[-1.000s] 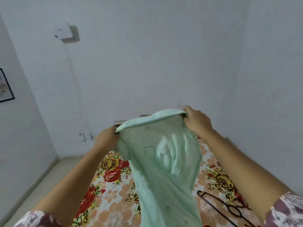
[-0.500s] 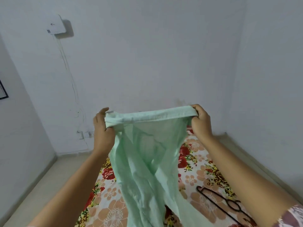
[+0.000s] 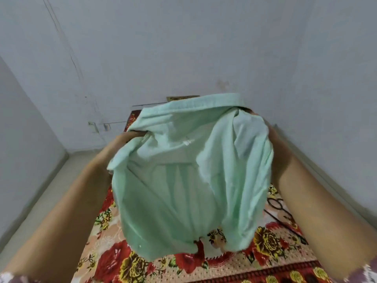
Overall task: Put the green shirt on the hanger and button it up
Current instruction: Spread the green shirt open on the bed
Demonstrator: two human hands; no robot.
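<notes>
Both hands grip the pale green cotton shirt (image 3: 183, 176) near its collar, left hand (image 3: 120, 148) and right hand (image 3: 275, 152) holding it above the floral bedsheet (image 3: 183, 262); the thin black wire hanger (image 3: 283, 213) lies by the bed's right edge. Best to spread the shoulders wide before reaching for it

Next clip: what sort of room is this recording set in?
Most likely a bedroom in a home. A bed with a floral sheet sits against plain painted walls. A black hanger lies on the sheet, and both hands hold a green shirt above it.
</notes>
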